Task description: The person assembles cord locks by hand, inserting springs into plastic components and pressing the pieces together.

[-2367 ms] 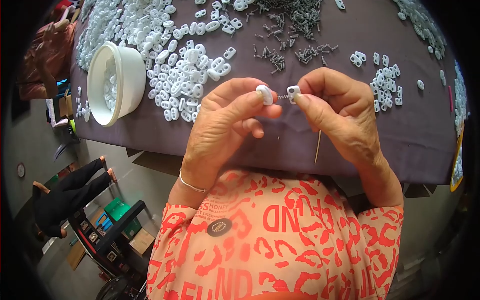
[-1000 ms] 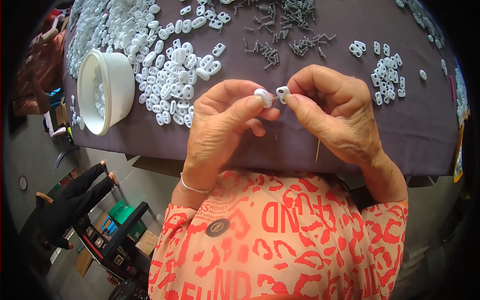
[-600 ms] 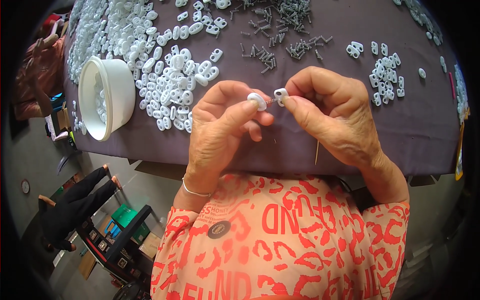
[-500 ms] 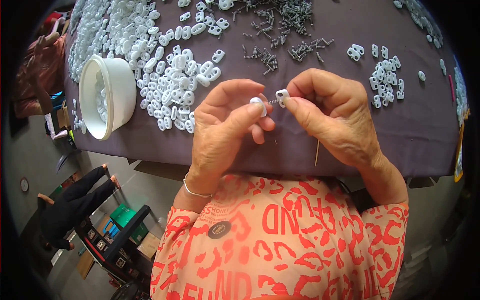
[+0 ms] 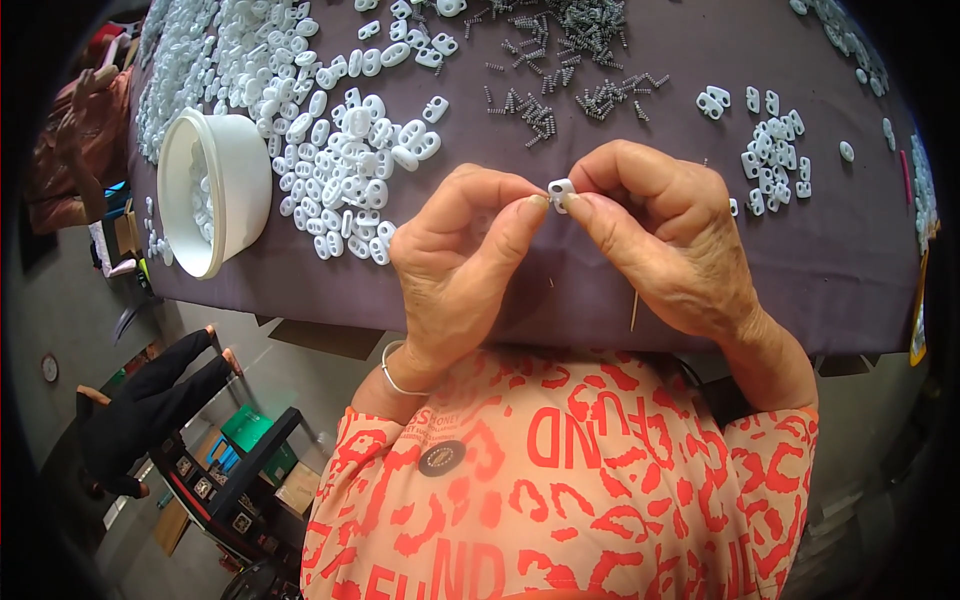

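Between my two hands sits a small white plastic cord lock (image 5: pixel 559 189) with a dark hole in its face. My left hand (image 5: pixel 462 265) pinches its left edge between thumb and forefinger. On the opposite edge, the thumb and forefinger of my right hand (image 5: pixel 668 240) are closed too. No spring shows between the fingertips. A thin pale stick (image 5: pixel 634 308) points down from beneath my right hand; what holds it is hidden. Beyond my hands lie many loose small metal springs (image 5: pixel 583 22). Loose white oval two-hole parts (image 5: pixel 352 190) are heaped to the left.
A white plastic tub (image 5: pixel 246 185) lies tipped on its side at the left, white parts inside. Several white cord locks (image 5: pixel 772 160) are grouped at the right. A dark cloth (image 5: pixel 460 110) covers the table. Behind at lower left, a person in black (image 5: pixel 150 410) is in the room.
My left hand has moved right, up against the piece in my right hand. The oval part and the spring that showed between the hands are no longer separately visible.
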`<state>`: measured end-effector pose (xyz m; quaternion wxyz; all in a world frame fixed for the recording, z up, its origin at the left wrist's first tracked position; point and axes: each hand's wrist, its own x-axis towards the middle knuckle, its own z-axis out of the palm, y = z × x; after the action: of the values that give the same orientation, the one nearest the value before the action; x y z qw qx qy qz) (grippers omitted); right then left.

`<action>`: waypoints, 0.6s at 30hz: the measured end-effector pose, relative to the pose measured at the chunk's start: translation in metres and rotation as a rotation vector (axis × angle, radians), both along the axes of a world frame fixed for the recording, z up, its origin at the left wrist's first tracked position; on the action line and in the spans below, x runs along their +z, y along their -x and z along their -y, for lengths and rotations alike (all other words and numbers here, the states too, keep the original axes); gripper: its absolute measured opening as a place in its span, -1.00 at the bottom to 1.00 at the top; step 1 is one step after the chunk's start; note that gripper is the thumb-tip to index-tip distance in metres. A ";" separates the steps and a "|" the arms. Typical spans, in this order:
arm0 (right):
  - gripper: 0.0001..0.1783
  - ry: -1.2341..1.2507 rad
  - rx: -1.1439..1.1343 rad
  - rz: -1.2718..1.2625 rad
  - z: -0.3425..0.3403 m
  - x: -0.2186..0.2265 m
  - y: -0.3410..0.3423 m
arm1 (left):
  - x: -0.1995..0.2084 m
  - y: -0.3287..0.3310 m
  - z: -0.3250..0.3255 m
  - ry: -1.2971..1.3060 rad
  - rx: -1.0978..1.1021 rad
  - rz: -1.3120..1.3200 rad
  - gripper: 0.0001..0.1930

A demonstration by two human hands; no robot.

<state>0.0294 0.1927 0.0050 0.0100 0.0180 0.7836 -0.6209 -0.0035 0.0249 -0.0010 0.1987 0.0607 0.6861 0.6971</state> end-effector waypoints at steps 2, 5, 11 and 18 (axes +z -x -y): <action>-0.89 -0.012 -0.011 -0.019 0.001 -0.004 0.000 | -0.001 -0.001 -0.003 0.030 0.010 -0.057 -0.94; -0.88 -0.022 -0.020 -0.015 0.001 -0.005 0.000 | -0.005 -0.004 -0.006 0.056 0.033 -0.101 -0.94; -0.89 -0.045 -0.009 -0.018 0.001 -0.007 0.001 | -0.009 -0.005 -0.007 0.095 0.043 -0.152 -0.94; -0.88 0.014 -0.030 0.088 0.005 -0.009 0.002 | -0.011 -0.004 -0.008 0.125 0.052 -0.179 -0.95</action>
<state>0.0278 0.1874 -0.0042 0.0351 0.0571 0.7778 -0.6250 0.0004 0.0326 -0.0122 0.1219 0.0925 0.7448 0.6495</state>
